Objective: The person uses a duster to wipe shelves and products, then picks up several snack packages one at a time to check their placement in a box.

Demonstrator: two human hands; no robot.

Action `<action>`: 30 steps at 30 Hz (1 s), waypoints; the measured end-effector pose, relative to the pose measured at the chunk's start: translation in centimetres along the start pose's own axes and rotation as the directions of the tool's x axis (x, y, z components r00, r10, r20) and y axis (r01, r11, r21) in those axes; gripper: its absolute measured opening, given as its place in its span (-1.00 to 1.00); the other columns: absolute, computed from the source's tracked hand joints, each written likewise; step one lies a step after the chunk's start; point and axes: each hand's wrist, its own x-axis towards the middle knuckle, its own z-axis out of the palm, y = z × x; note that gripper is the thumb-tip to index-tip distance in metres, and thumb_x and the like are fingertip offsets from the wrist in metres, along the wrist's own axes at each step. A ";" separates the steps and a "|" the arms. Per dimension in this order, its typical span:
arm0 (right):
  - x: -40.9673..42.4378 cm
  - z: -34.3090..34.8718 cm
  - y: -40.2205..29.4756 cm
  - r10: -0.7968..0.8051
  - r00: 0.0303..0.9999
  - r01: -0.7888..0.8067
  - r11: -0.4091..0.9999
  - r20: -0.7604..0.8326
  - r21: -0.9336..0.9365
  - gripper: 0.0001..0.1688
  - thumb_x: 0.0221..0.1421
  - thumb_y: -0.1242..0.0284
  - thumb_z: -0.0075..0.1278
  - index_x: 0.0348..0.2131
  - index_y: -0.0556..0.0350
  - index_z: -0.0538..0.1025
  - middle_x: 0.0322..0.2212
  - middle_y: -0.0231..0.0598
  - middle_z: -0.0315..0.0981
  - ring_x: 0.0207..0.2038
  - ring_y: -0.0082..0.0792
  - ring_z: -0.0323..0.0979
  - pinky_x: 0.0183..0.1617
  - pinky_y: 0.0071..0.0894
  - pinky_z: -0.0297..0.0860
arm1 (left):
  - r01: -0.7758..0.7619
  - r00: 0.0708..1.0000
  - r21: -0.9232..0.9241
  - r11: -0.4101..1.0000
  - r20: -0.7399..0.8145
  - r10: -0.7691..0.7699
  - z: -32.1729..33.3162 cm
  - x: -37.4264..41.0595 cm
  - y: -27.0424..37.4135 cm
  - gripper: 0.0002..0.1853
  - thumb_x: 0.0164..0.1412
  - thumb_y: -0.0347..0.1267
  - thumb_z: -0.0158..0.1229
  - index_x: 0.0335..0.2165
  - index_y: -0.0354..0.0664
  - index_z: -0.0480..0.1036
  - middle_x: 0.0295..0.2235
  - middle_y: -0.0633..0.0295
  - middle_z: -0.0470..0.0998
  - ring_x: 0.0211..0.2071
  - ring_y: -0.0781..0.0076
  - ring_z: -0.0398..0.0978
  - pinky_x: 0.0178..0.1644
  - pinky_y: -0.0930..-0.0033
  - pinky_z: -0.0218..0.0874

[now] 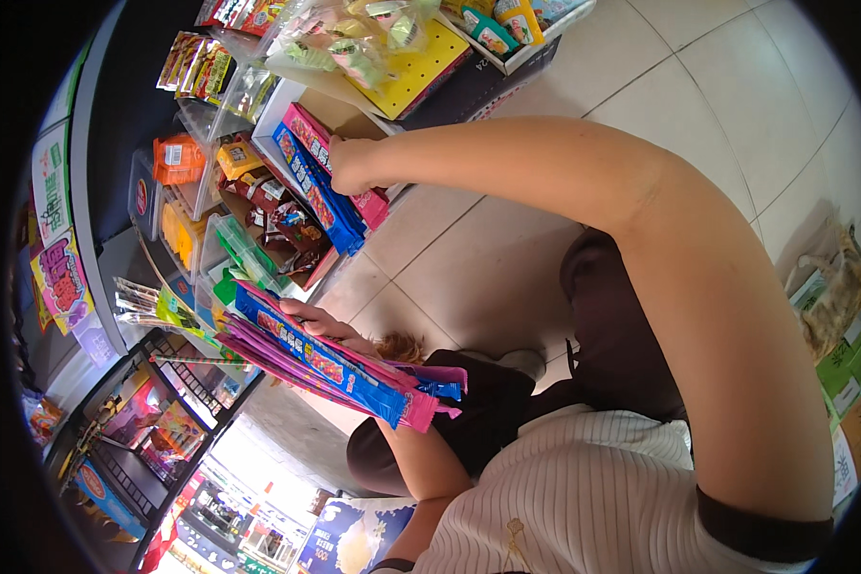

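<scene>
My left hand [326, 328] is closed around a thick bundle of long, narrow candy packets. A blue packet [316, 355] lies on top, with pink and purple packets [280, 359] layered beneath and beside it. My right hand [355, 166] reaches across to an open white carton. Its bent fingers grip a long pink packet [308, 136], though the fingertips are partly hidden. Right alongside lies a blue packet stack [314, 197], slanting over the carton's edge.
A box of brown-wrapped snacks [280, 222] and clear plastic bins [208, 165] adjoin the carton. Bagged sweets [359, 50] sit on a yellow box [409, 72] above. Brown fur [400, 348] shows beside my left wrist. A cat [839, 294] lies at right on the tiled floor [681, 107].
</scene>
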 end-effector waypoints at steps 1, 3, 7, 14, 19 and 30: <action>0.7 0.2 0.3 -0.007 1.000 0.007 1.000 0.005 -0.006 -0.16 -0.08 0.61 -0.09 0.18 0.48 0.01 0.06 0.33 0.24 0.09 0.16 0.31 0.06 -0.13 0.33 | 0.019 1.000 -0.006 1.000 0.006 -0.019 -0.2 0.3 0.0 -0.31 0.23 -0.12 0.09 0.27 0.11 0.07 0.27 0.37 0.11 0.24 0.28 0.15 0.26 0.11 0.05; 1.4 0.5 0.5 -0.007 1.000 0.007 1.000 -0.005 0.005 -0.14 -0.11 0.60 -0.05 0.17 0.50 0.01 0.04 0.33 0.26 0.07 0.13 0.33 0.05 -0.14 0.34 | 0.040 0.999 -0.007 0.999 0.001 -0.040 -0.4 0.3 0.2 -0.31 0.22 -0.12 0.09 0.27 0.11 0.06 0.27 0.39 0.11 0.24 0.29 0.16 0.26 0.11 0.04; 0.6 -0.1 -0.4 0.070 0.996 -0.062 0.989 -0.057 0.136 -0.05 -0.18 0.54 0.07 0.16 0.51 0.01 0.00 0.30 0.31 0.02 0.03 0.39 -0.03 -0.16 0.39 | 0.039 0.999 0.006 0.999 -0.028 -0.038 -0.6 0.1 0.1 -0.29 0.21 -0.14 0.12 0.27 0.13 0.06 0.27 0.42 0.10 0.23 0.33 0.16 0.26 0.12 0.04; -0.2 -0.3 0.2 0.092 0.996 -0.090 0.984 -0.003 0.157 0.11 -0.25 0.39 0.32 0.17 0.38 0.04 -0.09 0.20 0.40 -0.12 -0.02 0.47 -0.20 -0.15 0.45 | 0.042 0.998 -0.017 0.999 -0.037 -0.042 -1.0 -0.5 0.5 -0.29 0.20 -0.17 0.14 0.26 0.14 0.07 0.26 0.42 0.12 0.24 0.35 0.16 0.26 0.15 0.05; 0.5 0.2 0.7 0.043 0.999 -0.048 0.973 0.026 0.227 0.06 -0.22 0.47 0.31 0.17 0.33 0.06 -0.09 0.17 0.40 -0.10 -0.04 0.44 -0.15 -0.17 0.43 | 0.029 0.999 -0.029 0.999 -0.030 -0.030 -0.8 -0.5 0.4 -0.29 0.20 -0.21 0.15 0.26 0.12 0.07 0.27 0.39 0.11 0.23 0.30 0.17 0.25 0.14 0.05; 1.8 1.0 1.1 0.051 0.998 -0.056 0.950 0.025 0.306 -0.03 -0.21 0.58 0.20 0.16 0.36 0.07 -0.08 0.16 0.39 -0.09 -0.06 0.43 -0.13 -0.21 0.41 | -0.021 1.000 -0.017 1.000 -0.006 0.021 -1.0 0.1 -0.7 -0.15 0.09 -0.36 0.26 0.28 0.04 0.01 0.28 0.31 0.08 0.23 0.16 0.16 0.23 0.07 0.11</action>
